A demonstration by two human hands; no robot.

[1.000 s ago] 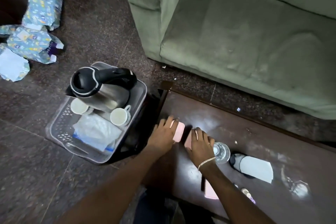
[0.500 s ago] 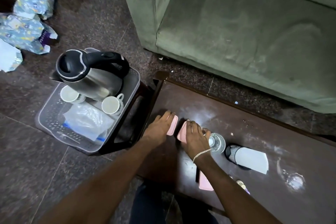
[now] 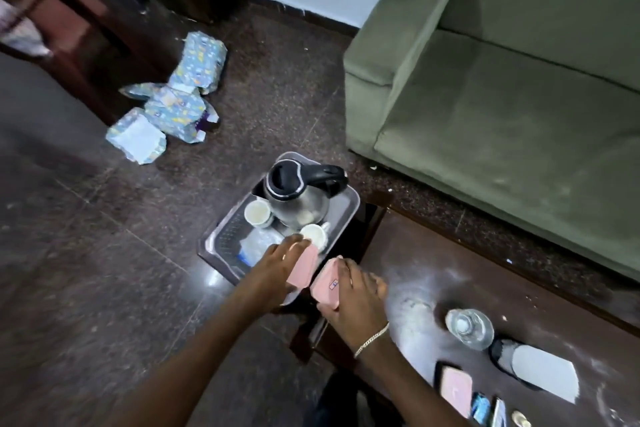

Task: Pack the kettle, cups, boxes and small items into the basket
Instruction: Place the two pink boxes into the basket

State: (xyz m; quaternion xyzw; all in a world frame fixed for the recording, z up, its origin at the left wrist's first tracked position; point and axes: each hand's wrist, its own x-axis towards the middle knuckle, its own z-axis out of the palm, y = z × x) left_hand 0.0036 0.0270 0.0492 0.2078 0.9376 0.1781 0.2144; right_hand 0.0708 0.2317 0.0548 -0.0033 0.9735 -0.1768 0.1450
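The left hand point(image 3: 277, 265) grips a pink box point(image 3: 304, 269) over the basket's point(image 3: 341, 210) near rim; the right hand point(image 3: 353, 298) clamps a second pink box point(image 3: 325, 284) just beside it, at the desk point(image 3: 450, 253) edge. Both boxes run lengthwise toward 1 o'clock. The basket's free space lies at 11 o'clock, nearer the left hand.

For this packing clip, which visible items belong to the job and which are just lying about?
Job: clear plastic basket; steel kettle with black lid; two white cups; pink box in left hand; pink box in right hand.

Lying about: green sofa; patterned blue packages on the floor; clear water bottle.
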